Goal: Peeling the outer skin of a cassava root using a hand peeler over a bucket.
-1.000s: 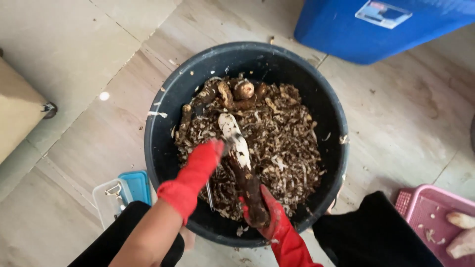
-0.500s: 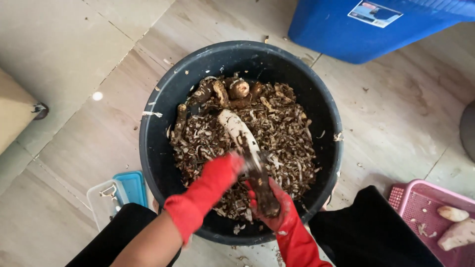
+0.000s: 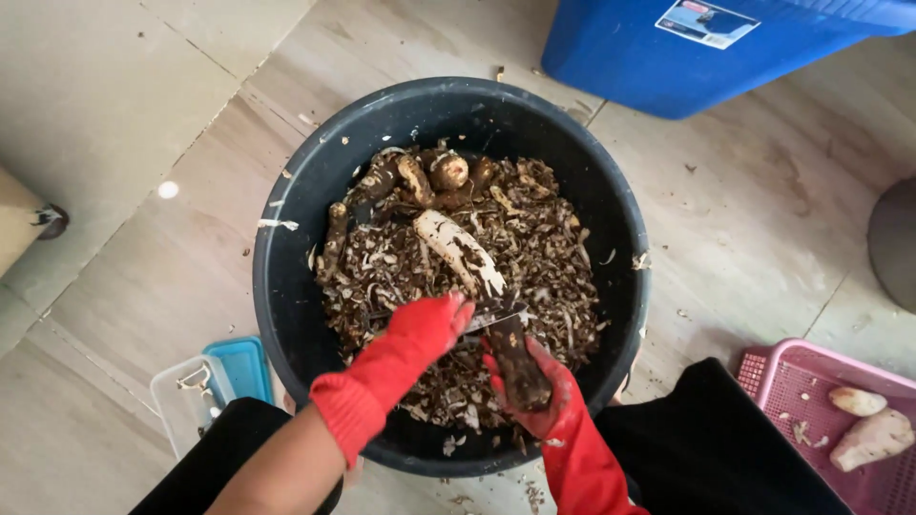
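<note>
A large black tub [image 3: 286,286] is sitting on the pale tiled floor [image 3: 143,105], taking up the middle of the view and holding a deep bed of brown peelings [image 3: 553,267] with several unpeeled roots [image 3: 448,174] lying at its far side. A blue plastic bin [image 3: 668,57] is standing beyond the tub, a pink basket [image 3: 792,381] with two peeled roots [image 3: 873,424] is resting at the right, and a small clear box with a blue lid [image 3: 229,372] is lying at the left.

Over the tub, the right hand [image 3: 534,391], in a red glove, is clamped around the dark, still-skinned end of a long cassava-like root [image 3: 468,257], whose far half is already showing white. The left hand [image 3: 425,329], also red-gloved, is closed on a knife [image 3: 496,319], its blade lying across the root just where the white flesh is meeting the brown skin.

To peel well here, the blade seems best kept shallow, catching only the skin, with strokes running away from the gripping fingers. Keeping the root above the tub is letting the shavings drop inside, and turning it a little after each stroke would expose the next strip of skin.
</note>
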